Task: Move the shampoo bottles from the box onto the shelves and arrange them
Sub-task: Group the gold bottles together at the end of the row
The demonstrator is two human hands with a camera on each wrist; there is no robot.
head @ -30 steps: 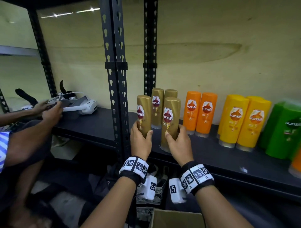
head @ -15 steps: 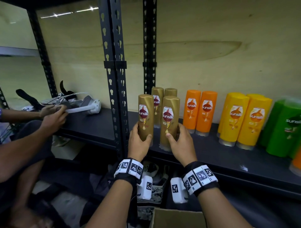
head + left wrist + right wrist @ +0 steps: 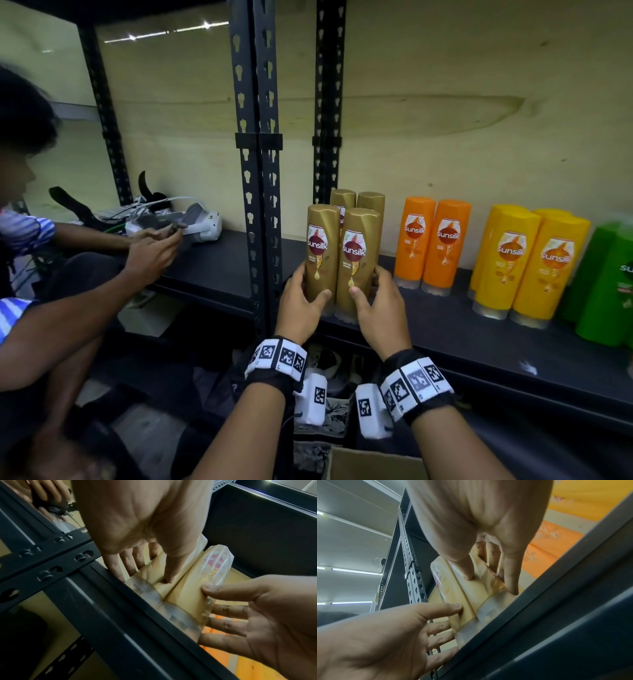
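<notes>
Two gold Sunsilk bottles stand upright and touching at the front edge of the black shelf (image 3: 445,337). My left hand (image 3: 301,298) grips the left gold bottle (image 3: 321,253) low down, thumb on its front and fingers round its left side. My right hand (image 3: 376,301) holds the right gold bottle (image 3: 359,260) the same way from the right. In the left wrist view both clear caps sit at the shelf lip, under the left gold bottle (image 3: 151,568) and the right gold bottle (image 3: 187,593). Two more gold bottles (image 3: 371,202) stand behind them.
Right of the gold group stand two orange bottles (image 3: 430,243), yellow bottles (image 3: 527,263) and green bottles (image 3: 609,284). Black slotted uprights (image 3: 258,205) rise just left of my left hand. A cardboard box (image 3: 373,466) lies below. A person at left handles a white headset (image 3: 202,229).
My left hand has brought its gold bottle right and down until it stands against the right one. The person at left has leaned further into view.
</notes>
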